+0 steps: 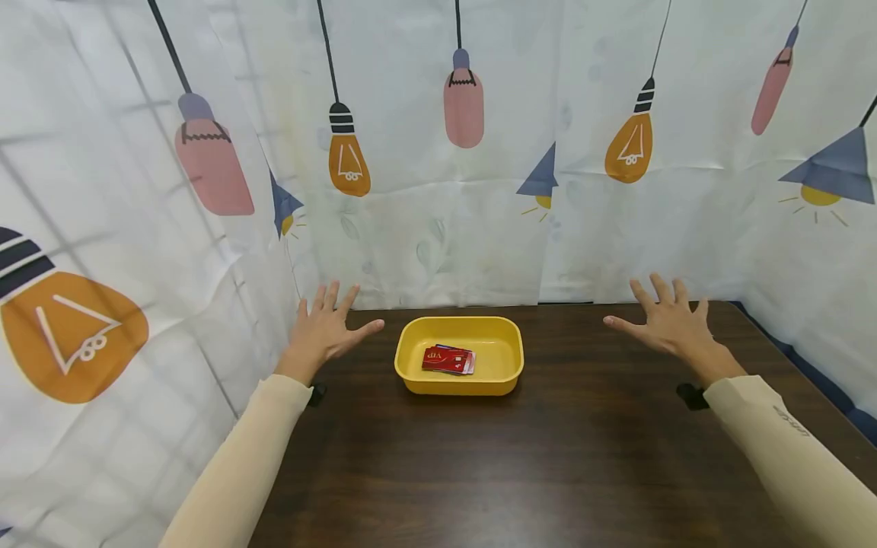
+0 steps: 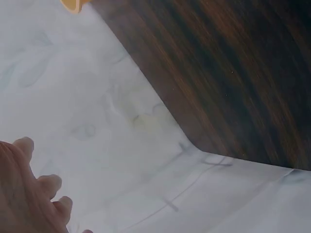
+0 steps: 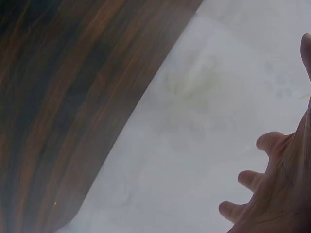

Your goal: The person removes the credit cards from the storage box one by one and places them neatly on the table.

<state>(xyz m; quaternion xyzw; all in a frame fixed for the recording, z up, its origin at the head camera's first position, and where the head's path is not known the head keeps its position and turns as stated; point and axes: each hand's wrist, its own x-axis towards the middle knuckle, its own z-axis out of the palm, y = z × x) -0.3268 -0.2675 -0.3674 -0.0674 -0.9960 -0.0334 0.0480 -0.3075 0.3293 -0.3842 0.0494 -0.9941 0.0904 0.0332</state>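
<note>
A yellow plastic tray [image 1: 493,358] with raised walls stands toward the far side of the dark table. Inside it lies a small stack of cards [image 1: 447,359], the top one red with "VIP" printed on it. To the left of the tray my left hand [image 1: 320,331] is held with its fingers spread, holding nothing. Well to the tray's right, my right hand [image 1: 674,323] is likewise spread and holds nothing. Neither hand touches the tray or the cards. In the left wrist view only a yellow corner of the tray [image 2: 74,5] shows.
The dark wooden table [image 1: 479,464] has rounded corners. A white curtain [image 1: 411,243] printed with lamps and bulbs hangs behind it and along the left side. Dark blue fabric [image 1: 811,369] shows past the table's right edge.
</note>
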